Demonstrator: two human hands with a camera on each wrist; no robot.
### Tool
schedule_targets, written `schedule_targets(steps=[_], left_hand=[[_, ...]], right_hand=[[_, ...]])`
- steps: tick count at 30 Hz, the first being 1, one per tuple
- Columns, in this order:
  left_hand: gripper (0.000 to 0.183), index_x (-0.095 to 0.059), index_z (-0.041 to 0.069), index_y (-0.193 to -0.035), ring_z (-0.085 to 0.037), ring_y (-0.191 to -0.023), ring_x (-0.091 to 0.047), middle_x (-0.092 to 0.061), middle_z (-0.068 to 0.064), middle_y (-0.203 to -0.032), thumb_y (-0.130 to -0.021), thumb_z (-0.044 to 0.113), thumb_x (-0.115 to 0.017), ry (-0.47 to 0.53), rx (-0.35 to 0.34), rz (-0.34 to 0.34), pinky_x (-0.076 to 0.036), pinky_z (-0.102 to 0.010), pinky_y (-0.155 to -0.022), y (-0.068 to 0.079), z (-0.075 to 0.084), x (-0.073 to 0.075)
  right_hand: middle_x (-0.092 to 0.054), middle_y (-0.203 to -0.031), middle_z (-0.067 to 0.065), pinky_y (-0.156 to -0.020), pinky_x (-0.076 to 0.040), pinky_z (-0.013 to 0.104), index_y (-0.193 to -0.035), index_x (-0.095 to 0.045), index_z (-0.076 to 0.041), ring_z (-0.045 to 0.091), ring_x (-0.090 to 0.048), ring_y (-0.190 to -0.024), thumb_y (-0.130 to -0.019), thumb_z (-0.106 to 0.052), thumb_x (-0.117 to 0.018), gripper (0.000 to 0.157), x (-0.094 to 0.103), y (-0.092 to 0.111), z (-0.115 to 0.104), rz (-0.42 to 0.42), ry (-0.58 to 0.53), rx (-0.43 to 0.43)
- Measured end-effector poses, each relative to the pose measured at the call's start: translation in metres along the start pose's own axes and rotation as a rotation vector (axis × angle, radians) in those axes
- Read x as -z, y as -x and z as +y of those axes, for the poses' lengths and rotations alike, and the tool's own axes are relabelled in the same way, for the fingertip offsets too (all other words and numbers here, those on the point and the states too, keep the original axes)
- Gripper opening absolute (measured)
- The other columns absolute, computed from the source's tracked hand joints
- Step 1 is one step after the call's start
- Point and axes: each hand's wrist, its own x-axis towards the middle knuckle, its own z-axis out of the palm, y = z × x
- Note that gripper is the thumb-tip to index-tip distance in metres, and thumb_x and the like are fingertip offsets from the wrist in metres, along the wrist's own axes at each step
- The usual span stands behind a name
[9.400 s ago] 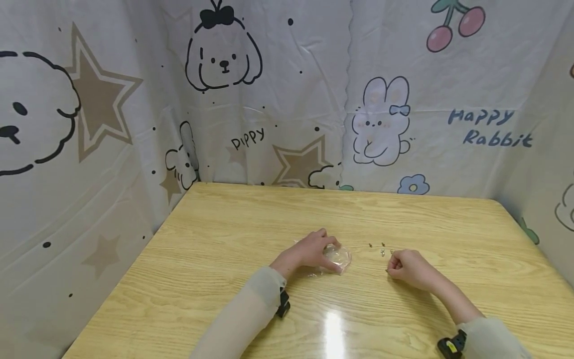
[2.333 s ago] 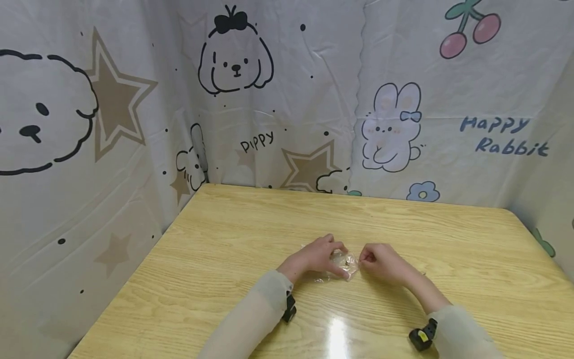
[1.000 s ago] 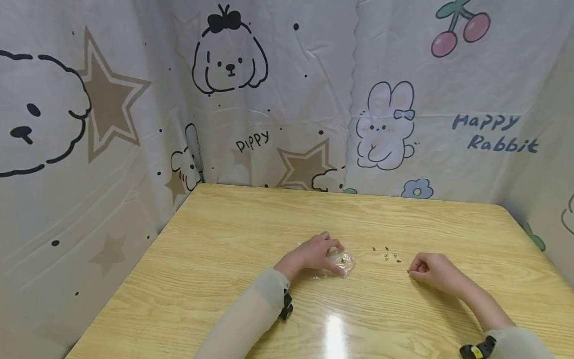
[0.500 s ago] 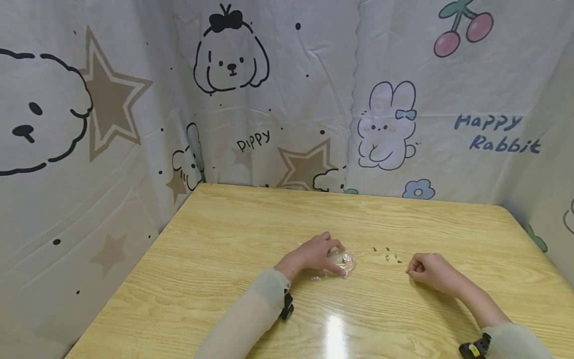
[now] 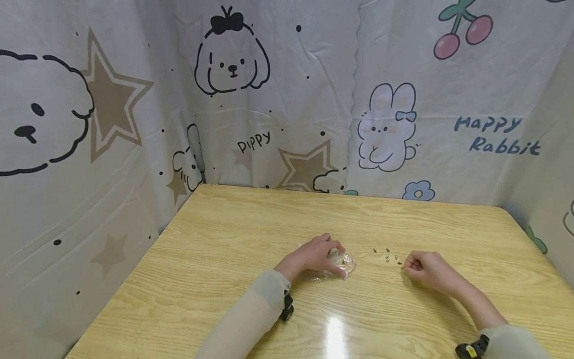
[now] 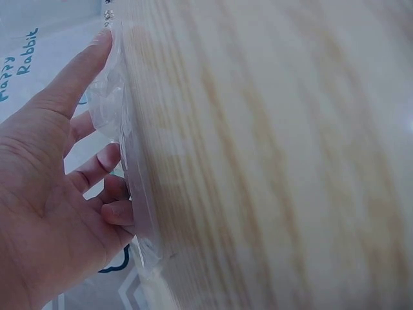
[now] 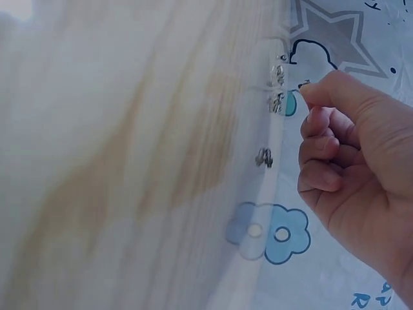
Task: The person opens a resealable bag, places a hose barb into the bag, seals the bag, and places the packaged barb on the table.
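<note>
In the head view my left hand (image 5: 316, 255) holds a clear plastic bag (image 5: 349, 265) on the table, thumb and fingers spread at its mouth. A small metal piece (image 5: 344, 261) shows inside the bag. The left wrist view has the thumb along the crinkled film (image 6: 106, 106) and the other fingers bent against it. To the right, my right hand (image 5: 429, 271) pinches a tiny dark metal piece (image 7: 305, 84) between thumb and forefinger. Several similar small metal pieces (image 5: 387, 258) lie on the table between the hands; their exact kind is too small to tell.
A wood-grain table (image 5: 251, 219) lies under both hands. Behind and beside it hangs a pale curtain (image 5: 278, 60) with cartoon prints. Each wrist carries a small black camera, such as the right one (image 5: 471, 348).
The right hand was at the bag's mouth about two seconds ago, then back at the right; over the last half second it shifted slightly left toward the loose pieces. The left hand stayed at the bag.
</note>
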Motion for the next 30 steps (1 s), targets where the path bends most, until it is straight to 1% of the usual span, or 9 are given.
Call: schedule_targets(steps=[8,14,16,22,30], left_hand=[[0.064,-0.059,0.025,-0.130,-0.009,-0.087,-0.043,-0.044,0.005,-0.100,-0.077,0.053,-0.078,0.004,0.014,-0.001,-0.038,-0.020,-0.072,0.001,0.001,0.000],[0.064,-0.059,0.025,-0.130,-0.009,-0.088,-0.043,-0.045,0.004,-0.101,-0.076,0.053,-0.078,-0.003,0.014,-0.001,-0.038,-0.021,-0.072,0.001,0.001,0.000],[0.064,-0.059,0.025,-0.130,-0.009,-0.088,-0.043,-0.045,0.004,-0.102,-0.076,0.054,-0.078,-0.010,0.009,0.001,-0.038,-0.021,-0.073,0.001,0.001,0.000],[0.065,-0.059,0.025,-0.131,-0.009,-0.087,-0.043,-0.045,0.004,-0.102,-0.076,0.055,-0.078,-0.018,0.004,-0.001,-0.038,-0.020,-0.072,-0.001,0.001,-0.001],[0.065,-0.059,0.025,-0.130,-0.009,-0.086,-0.044,-0.045,0.004,-0.100,-0.075,0.055,-0.078,-0.004,0.023,-0.001,-0.037,-0.019,-0.070,-0.001,0.003,0.001]], right_hand=[[-0.055,-0.074,-0.001,-0.057,-0.040,0.020,-0.087,-0.063,-0.004,0.000,-0.042,-0.065,-0.091,-0.006,-0.064,0.004,-0.005,-0.010,-0.010,0.006,-0.065,0.001],[-0.057,-0.075,-0.001,-0.058,-0.041,0.019,-0.087,-0.064,-0.003,-0.002,-0.043,-0.066,-0.090,-0.005,-0.064,0.004,-0.010,-0.020,-0.018,0.021,-0.082,0.040],[-0.057,-0.075,-0.001,-0.057,-0.041,0.020,-0.087,-0.064,-0.002,-0.001,-0.043,-0.065,-0.090,-0.005,-0.064,0.004,-0.012,-0.024,-0.020,0.018,-0.095,0.050],[-0.055,-0.074,-0.001,-0.057,-0.041,0.019,-0.086,-0.063,-0.003,0.000,-0.044,-0.065,-0.090,-0.004,-0.063,0.004,-0.018,-0.034,-0.028,-0.005,-0.124,0.044],[-0.057,-0.073,-0.001,-0.058,-0.042,0.018,-0.084,-0.063,-0.001,-0.001,-0.044,-0.065,-0.089,-0.004,-0.063,0.006,-0.027,-0.047,-0.040,-0.013,-0.135,0.105]])
